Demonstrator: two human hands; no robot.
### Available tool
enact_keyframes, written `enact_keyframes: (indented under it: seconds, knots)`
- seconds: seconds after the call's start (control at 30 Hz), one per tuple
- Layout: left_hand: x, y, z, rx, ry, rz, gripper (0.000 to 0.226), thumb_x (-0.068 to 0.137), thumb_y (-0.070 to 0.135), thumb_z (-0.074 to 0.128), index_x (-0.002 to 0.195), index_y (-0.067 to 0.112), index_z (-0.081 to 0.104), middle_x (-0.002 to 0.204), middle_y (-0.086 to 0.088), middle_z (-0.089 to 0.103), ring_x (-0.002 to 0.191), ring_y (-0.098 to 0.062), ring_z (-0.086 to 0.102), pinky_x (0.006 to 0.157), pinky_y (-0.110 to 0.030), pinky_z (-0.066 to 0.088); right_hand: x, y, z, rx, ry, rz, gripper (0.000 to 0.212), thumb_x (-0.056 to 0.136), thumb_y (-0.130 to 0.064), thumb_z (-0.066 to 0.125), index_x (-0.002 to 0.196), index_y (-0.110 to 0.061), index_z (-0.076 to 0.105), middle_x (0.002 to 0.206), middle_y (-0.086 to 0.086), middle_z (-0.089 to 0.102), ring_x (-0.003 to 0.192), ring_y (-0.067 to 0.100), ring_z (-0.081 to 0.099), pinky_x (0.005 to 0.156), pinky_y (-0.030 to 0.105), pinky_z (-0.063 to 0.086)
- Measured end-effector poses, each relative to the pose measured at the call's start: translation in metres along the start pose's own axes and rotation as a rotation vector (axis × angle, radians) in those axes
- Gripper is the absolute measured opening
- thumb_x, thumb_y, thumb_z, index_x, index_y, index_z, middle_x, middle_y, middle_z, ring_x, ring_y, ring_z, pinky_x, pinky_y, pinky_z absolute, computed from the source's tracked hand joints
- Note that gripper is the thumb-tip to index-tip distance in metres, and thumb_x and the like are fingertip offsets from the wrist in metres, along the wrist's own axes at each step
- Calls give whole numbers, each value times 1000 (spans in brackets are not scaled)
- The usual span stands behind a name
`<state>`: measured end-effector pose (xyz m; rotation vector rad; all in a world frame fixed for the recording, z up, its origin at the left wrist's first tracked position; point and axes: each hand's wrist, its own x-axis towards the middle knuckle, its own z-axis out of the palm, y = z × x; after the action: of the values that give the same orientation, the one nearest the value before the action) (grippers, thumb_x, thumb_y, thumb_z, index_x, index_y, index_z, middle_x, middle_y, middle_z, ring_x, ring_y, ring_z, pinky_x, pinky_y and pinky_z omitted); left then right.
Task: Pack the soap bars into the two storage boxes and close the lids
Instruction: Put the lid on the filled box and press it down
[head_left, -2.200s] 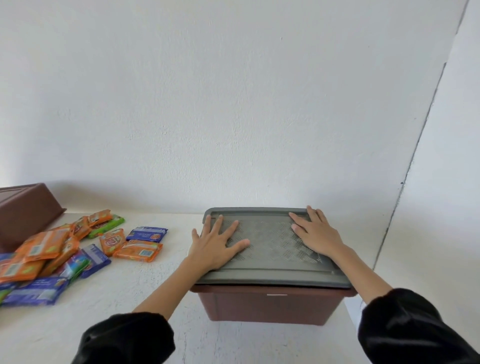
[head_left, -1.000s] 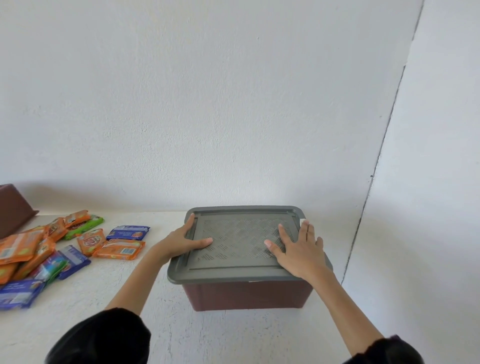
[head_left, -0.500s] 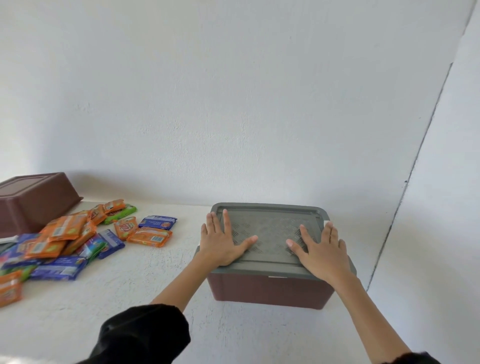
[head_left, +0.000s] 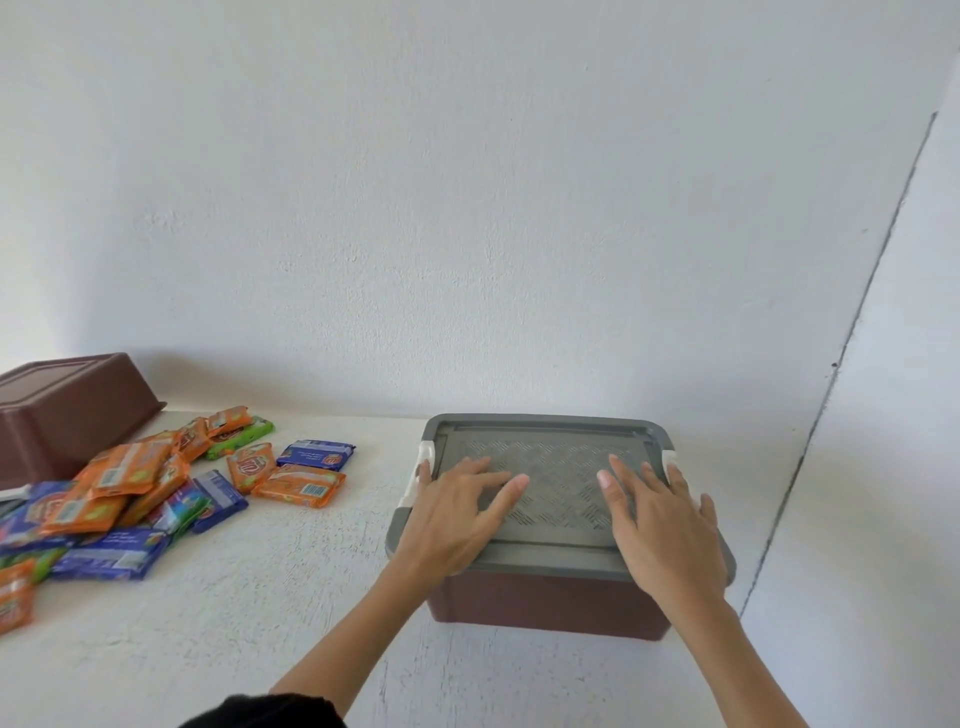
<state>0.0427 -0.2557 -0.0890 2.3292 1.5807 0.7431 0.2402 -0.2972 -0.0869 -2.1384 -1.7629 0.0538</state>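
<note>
**While I press one lid down, the soap waits outside**

As my palms settle on the near half of the grey lid, both hands lie flat with fingers straight and spread, gripping nothing. My left hand is by the lid's left edge and my right hand is toward its right. Two seconds ago they pressed farther back; since then they have slid toward me. The white latches now show at both sides, so I judge the lid seated on the brown storage box but not yet clipped. Whether this box holds any soap I cannot tell. Farther left, the wrapped soap bars lie heaped on the white table as before, still unpacked. Beyond them the second brown box sits bottom-up near the wall.
</note>
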Motion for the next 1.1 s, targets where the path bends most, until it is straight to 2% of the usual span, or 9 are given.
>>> enact_keyframes:
  seconds: [0.07, 0.13, 0.23, 0.3, 0.4, 0.53, 0.67, 0.97, 1.1]
  knots:
    - [0, 3, -1, -24, 114, 39, 62, 86, 68, 23, 111, 32, 67, 124, 7, 63, 128, -3, 44, 117, -48, 13, 5, 1, 1, 25, 17, 2, 57, 94, -50, 6, 145, -34, 27, 148, -3, 38, 145, 22, 14, 116, 48, 16]
    - [3, 1, 0, -18, 173, 50, 49, 92, 57, 35, 112, 26, 68, 121, 7, 65, 124, -4, 50, 111, -45, 30, 8, -1, 2, 55, 57, -3, 53, 97, -44, 9, 140, -31, 37, 139, -4, 50, 143, 23, 21, 114, 48, 20]
    - [18, -3, -1, -11, 218, 62, 40, 95, 45, 40, 109, 22, 70, 111, 4, 70, 108, -9, 61, 91, -25, 46, 21, -6, 4, 103, 118, 3, 47, 100, -37, 18, 124, -22, 56, 121, 3, 64, 136, 28, 36, 109, 48, 28]
    - [32, -7, 1, 32, 224, 61, 44, 96, 46, 37, 101, 22, 73, 85, 5, 71, 75, -10, 64, 61, -17, 41, 35, -8, 6, 134, 150, 7, 48, 100, -34, 21, 103, -14, 65, 105, 9, 69, 128, 31, 45, 105, 48, 34]
    - [53, -12, 4, 57, 243, 38, 47, 96, 46, 36, 89, 18, 73, 64, 2, 62, 54, -12, 50, 48, -21, 31, 58, -8, 12, 175, 164, 24, 50, 100, -33, 23, 88, -9, 66, 97, 14, 69, 123, 33, 49, 103, 49, 36]
    - [80, -19, 8, 73, 243, 7, 50, 96, 42, 38, 70, 12, 68, 52, -4, 45, 46, -15, 36, 43, -23, 25, 89, -7, 21, 193, 178, 27, 50, 100, -31, 25, 83, -6, 66, 96, 17, 68, 119, 34, 50, 100, 47, 36]
    - [108, -26, 12, 78, 245, -25, 53, 96, 39, 39, 48, 17, 40, 46, 3, 28, 41, -12, 26, 43, -25, 21, 119, -9, 28, 191, 188, 31, 49, 98, -30, 26, 80, -8, 65, 92, 17, 67, 111, 34, 52, 96, 47, 38]
    - [160, -40, 20, 74, 262, -88, 53, 96, 37, 40, 65, 3, 66, 44, 3, 30, 39, -13, 27, 44, -25, 29, 174, -12, 42, 200, 184, 47, 47, 97, -32, 29, 85, -8, 68, 97, 20, 66, 113, 34, 51, 97, 46, 38]
    - [177, -46, 23, 76, 270, -108, 51, 96, 36, 40, 64, 3, 65, 50, -4, 40, 42, -17, 31, 43, -23, 24, 190, -15, 43, 182, 168, 39, 45, 96, -32, 31, 90, -10, 70, 108, 22, 63, 115, 36, 51, 100, 46, 39]
